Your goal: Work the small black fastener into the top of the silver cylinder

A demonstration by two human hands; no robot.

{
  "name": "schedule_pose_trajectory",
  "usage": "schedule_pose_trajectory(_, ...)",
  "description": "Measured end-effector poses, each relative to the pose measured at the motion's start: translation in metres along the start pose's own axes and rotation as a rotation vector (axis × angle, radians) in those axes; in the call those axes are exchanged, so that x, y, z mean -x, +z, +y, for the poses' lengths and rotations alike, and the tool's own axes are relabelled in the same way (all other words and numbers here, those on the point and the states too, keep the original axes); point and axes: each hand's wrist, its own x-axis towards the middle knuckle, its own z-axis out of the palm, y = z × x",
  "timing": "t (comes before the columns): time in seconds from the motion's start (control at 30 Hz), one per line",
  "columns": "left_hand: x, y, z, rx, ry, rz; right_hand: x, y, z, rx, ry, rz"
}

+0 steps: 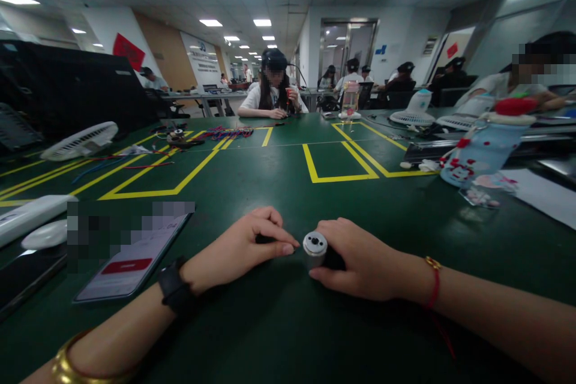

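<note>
two hands are resting on the green table (279, 192) as i'm watching. my right hand (364, 261) is wrapping closed around a small silver cylinder (314, 248) lying near the front edge. my left hand (245, 248) is pinching shut just beside it; a phone (135, 264) is lying to its left.

- left hand (245, 247) lies palm down, near centre, fingers curled, thumb and forefinger pinched together pointing right.
- right hand (360, 259) lies palm down, just right of it, fingers curled closed in a grip.
- both forearms reach in from the near edge.
</note>
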Motion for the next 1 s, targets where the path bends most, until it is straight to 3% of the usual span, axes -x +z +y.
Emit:
schedule_pose_trajectory(0.2, -0.002, 0.001, -0.007, -0.189, 0.052, -0.105, 0.0, 0.0, 0.0, -0.006, 0.02, -0.026)
schedule_pose_trajectory(0.73, -0.002, 0.0, -0.009, -0.12, 0.047, -0.123, -0.001, 0.001, 0.0, -0.014, 0.006, -0.012)
schedule_pose_trajectory(0.83, -0.003, -0.003, -0.01, 0.027, -0.034, -0.058, -0.001, 0.0, -0.001, -0.014, 0.009, -0.02)
schedule_pose_trajectory(1.0, -0.004, -0.002, -0.021, 0.341, -0.251, 0.287, -0.001, -0.003, -0.002, -0.021, 0.013, -0.016)
